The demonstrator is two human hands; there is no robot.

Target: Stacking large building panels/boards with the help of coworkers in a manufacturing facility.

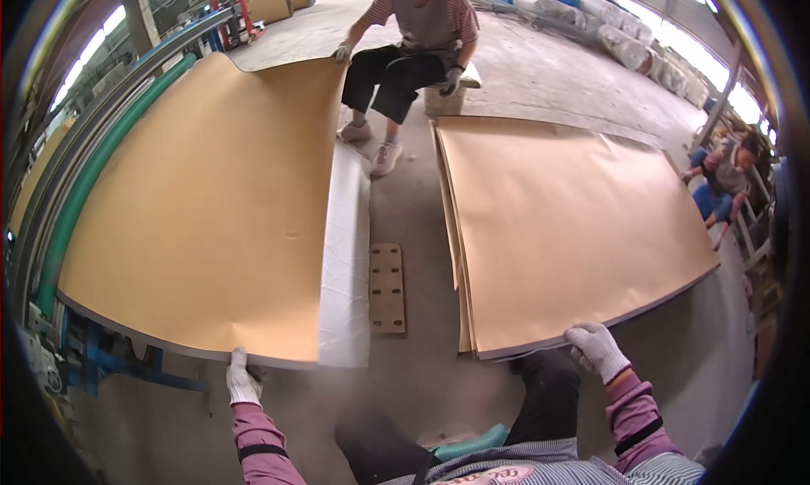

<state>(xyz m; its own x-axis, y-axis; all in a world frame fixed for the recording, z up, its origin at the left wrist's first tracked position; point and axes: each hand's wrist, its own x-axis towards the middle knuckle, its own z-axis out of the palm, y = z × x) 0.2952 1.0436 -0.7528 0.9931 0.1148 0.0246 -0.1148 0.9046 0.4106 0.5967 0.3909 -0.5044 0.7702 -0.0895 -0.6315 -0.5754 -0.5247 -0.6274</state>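
A large brown sheet (211,206), paper-like with a dark edge, spreads at the left from a roller machine. My left hand (242,379), in a white knitted glove, is closed on its near edge, thumb on top and fingers underneath. A co-worker's gloved hand (342,52) holds the far corner of the same sheet. On the right lies a stack of similar brown sheets (574,232), its left edges slightly fanned. My right hand (597,350), gloved too, is closed at the stack's near edge; its fingertips are partly hidden.
A green roller (110,177) runs along the left. White sheeting (344,265) hangs beside the left sheet. On the floor between lies a board with slots (387,289). The co-worker (413,54) sits opposite; another person (724,181) is at far right. Wrapped rolls (624,42) lie behind.
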